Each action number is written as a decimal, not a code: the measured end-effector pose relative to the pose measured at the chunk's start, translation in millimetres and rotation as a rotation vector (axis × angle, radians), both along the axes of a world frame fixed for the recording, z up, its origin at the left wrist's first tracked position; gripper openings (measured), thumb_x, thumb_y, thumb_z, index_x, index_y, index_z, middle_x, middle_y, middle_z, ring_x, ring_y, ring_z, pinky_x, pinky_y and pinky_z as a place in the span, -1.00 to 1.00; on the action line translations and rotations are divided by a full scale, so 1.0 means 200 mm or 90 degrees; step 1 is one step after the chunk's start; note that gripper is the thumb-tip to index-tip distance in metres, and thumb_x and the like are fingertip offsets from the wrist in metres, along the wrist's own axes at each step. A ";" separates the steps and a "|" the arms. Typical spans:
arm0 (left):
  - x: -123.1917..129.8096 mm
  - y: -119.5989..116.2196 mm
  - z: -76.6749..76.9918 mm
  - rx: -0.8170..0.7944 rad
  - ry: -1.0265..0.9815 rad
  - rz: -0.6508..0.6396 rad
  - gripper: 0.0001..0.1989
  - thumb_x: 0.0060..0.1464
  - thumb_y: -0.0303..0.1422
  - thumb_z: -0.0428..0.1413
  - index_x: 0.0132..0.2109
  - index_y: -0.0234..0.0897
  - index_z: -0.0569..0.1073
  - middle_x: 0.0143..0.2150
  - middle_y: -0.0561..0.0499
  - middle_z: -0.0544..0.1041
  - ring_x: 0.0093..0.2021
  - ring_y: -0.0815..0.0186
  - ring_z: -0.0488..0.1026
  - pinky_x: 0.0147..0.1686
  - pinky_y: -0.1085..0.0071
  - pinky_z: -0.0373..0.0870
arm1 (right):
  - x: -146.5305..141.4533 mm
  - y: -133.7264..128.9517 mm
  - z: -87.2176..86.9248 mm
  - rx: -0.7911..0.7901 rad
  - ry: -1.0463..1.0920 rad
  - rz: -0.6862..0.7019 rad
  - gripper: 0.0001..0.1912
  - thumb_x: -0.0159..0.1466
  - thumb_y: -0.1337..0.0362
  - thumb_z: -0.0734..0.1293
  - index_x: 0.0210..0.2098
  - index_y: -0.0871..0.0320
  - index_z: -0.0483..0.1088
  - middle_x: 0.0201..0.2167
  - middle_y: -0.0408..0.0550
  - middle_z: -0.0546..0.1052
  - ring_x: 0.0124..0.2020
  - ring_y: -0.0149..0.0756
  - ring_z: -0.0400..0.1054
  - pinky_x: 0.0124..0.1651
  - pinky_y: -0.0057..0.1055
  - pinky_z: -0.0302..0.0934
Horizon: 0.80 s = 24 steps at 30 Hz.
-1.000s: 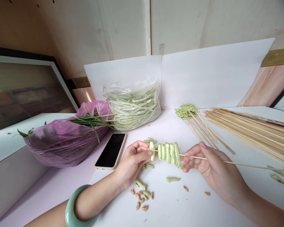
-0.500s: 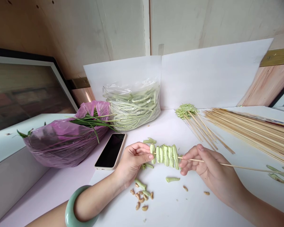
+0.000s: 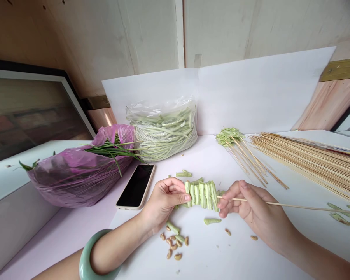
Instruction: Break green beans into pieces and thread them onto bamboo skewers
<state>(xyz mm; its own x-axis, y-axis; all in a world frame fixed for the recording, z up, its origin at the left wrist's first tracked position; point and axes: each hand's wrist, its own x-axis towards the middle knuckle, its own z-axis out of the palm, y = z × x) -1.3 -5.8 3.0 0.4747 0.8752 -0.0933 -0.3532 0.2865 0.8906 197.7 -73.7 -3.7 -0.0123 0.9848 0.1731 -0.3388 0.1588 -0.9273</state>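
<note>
My left hand (image 3: 170, 196) pinches the near end of a row of cut green bean pieces (image 3: 202, 195), its thumb in front. The pieces sit side by side on a bamboo skewer (image 3: 294, 206), which runs out to the right. My right hand (image 3: 247, 206) has its fingers around that skewer just right of the row, the thumb raised. Loose bean pieces (image 3: 212, 221) lie below and behind the row. Several brown beans (image 3: 175, 247) are scattered on the white table (image 3: 221, 256) near my left wrist.
A phone (image 3: 135, 186) lies left of my left hand. Behind stand a purple bag (image 3: 78, 179) with green stalks and a clear bag (image 3: 166, 132) of long beans. Finished bean skewers (image 3: 230, 136) lie at the back, many bare bamboo skewers (image 3: 309, 159) at right.
The bean piece at my left hand has slid right along the skewer against the others, closing the gap. The skewer tip no longer shows past it. My right hand has shifted slightly left.
</note>
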 end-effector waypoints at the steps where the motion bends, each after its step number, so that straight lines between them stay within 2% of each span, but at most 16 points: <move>1: 0.00 0.00 0.00 -0.002 -0.001 -0.002 -0.71 -0.47 -0.49 0.44 -0.52 -0.37 0.51 -0.55 0.03 0.57 -0.54 0.43 0.45 -0.44 0.53 0.38 | 0.00 0.00 0.00 0.002 0.000 0.002 -0.60 0.25 0.01 0.29 -0.51 0.16 0.54 -0.55 0.00 0.58 -0.50 -0.23 0.50 -0.39 -0.32 0.42; 10: 0.00 0.00 0.00 -0.007 -0.010 -0.019 -0.73 -0.43 -0.51 0.43 -0.54 -0.38 0.49 -0.56 0.01 0.58 -0.55 0.43 0.46 -0.45 0.54 0.37 | 0.00 0.01 -0.05 0.035 -0.027 0.014 -0.58 0.31 0.03 0.21 -0.48 0.14 0.51 -0.54 -0.03 0.54 -0.57 -0.30 0.42 -0.43 -0.33 0.34; 24: 0.00 -0.02 0.02 -0.003 -0.002 0.002 -0.75 -0.40 -0.53 0.42 -0.55 -0.36 0.48 -0.59 0.05 0.56 -0.57 0.45 0.43 -0.46 0.54 0.34 | -0.03 0.00 -0.01 0.002 -0.024 0.020 -0.59 0.25 -0.03 0.26 -0.52 0.11 0.52 -0.56 -0.05 0.54 -0.57 -0.31 0.40 -0.45 -0.36 0.30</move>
<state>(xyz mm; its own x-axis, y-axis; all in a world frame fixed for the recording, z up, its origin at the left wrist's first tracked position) -0.7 -10.3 6.9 0.4725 0.8761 -0.0961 -0.3575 0.2902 0.8877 191.7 -73.8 -5.6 -0.0499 0.9834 0.1747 -0.3083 0.1512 -0.9392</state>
